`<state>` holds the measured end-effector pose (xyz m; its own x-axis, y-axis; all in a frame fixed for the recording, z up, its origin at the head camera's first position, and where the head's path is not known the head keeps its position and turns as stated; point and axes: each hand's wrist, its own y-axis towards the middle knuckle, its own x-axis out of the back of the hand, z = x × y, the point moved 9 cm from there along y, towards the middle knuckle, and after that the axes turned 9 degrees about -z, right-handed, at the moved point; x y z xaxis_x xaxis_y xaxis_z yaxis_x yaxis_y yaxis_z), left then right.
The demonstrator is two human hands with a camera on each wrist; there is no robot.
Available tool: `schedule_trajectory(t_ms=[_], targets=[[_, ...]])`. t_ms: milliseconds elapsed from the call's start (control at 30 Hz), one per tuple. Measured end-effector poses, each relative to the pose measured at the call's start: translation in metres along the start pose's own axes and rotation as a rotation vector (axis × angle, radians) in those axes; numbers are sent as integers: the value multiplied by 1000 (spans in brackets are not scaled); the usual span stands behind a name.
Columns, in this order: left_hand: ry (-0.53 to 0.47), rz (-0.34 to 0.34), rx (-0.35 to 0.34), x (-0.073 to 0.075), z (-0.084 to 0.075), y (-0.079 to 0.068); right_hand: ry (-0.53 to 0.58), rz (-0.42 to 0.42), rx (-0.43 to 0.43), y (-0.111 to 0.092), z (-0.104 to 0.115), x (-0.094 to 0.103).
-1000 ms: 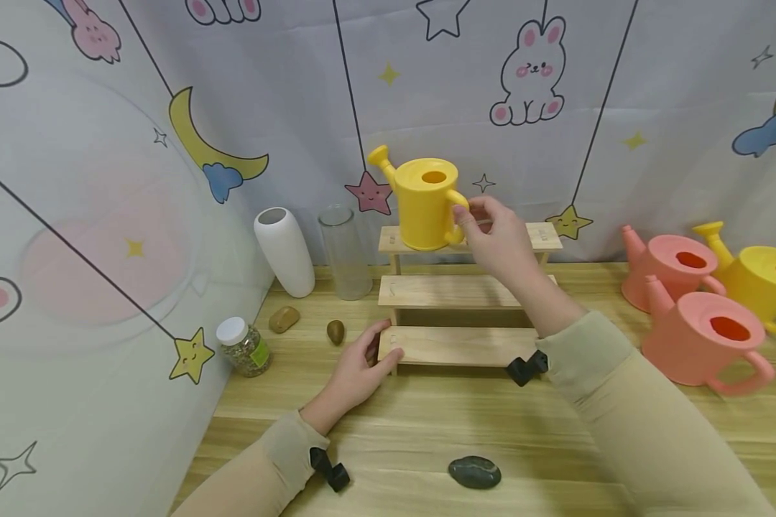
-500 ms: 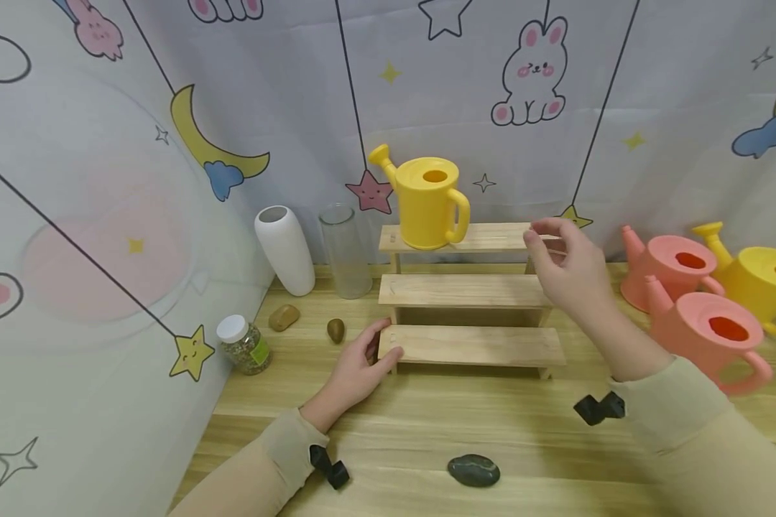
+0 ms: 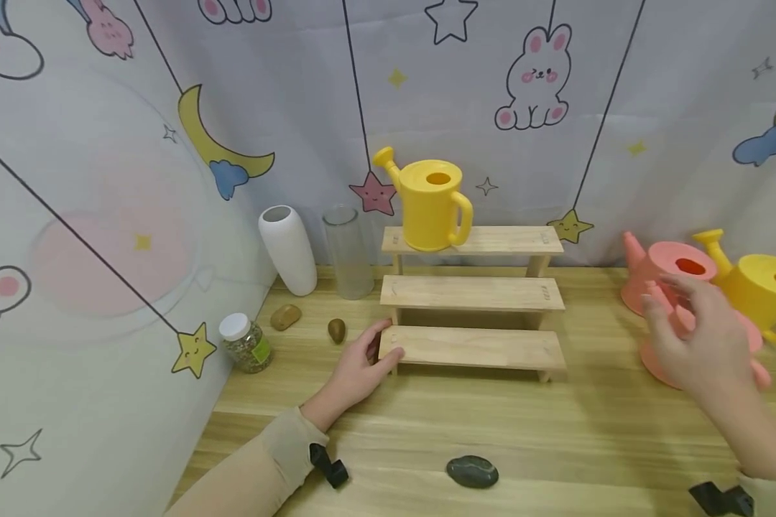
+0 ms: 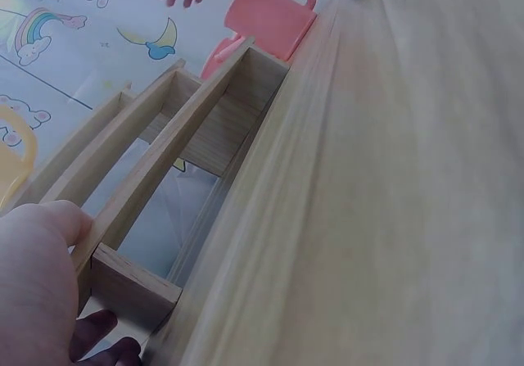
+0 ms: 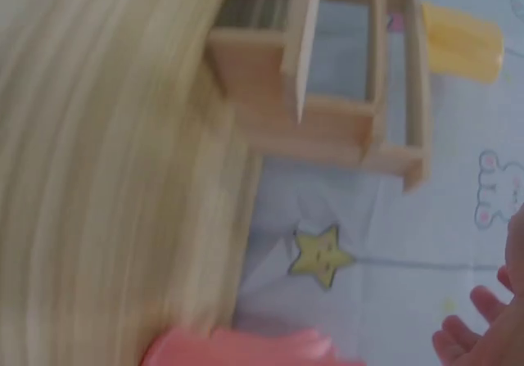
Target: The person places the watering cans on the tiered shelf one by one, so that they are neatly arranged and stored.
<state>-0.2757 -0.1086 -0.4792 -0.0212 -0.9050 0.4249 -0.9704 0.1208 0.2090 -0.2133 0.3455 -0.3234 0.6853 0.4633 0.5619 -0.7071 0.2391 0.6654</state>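
Note:
A three-step wooden rack (image 3: 472,347) stands against the back cloth. My left hand (image 3: 345,377) grips the left end of its lowest step, thumb on top and fingers around the end, as the left wrist view shows. On the left part of the top step sits a yellow watering can (image 3: 430,212), spout to the left. My right hand (image 3: 708,345), empty with fingers spread, hovers at the front pink watering can (image 3: 657,368) and hides much of it; contact cannot be told. Behind are another pink watering can (image 3: 635,283) and a yellow one (image 3: 759,291).
Left of the rack stand a white vase (image 3: 289,251), a clear glass cylinder (image 3: 349,255) and a white-lidded jar (image 3: 246,345). Two brown stones (image 3: 286,317) lie nearby. A dark stone (image 3: 472,472) lies on the table (image 3: 530,431) in front.
My right hand has let go of the yellow watering can's handle and moved right and towards me, to the pink watering cans. My left hand stays on the rack.

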Motion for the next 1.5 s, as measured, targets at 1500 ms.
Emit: schedule_trajectory(t_ms=[1500], targets=[[-2, -9, -11, 1, -3, 0, 362, -208, -437, -85, -179, 30]])
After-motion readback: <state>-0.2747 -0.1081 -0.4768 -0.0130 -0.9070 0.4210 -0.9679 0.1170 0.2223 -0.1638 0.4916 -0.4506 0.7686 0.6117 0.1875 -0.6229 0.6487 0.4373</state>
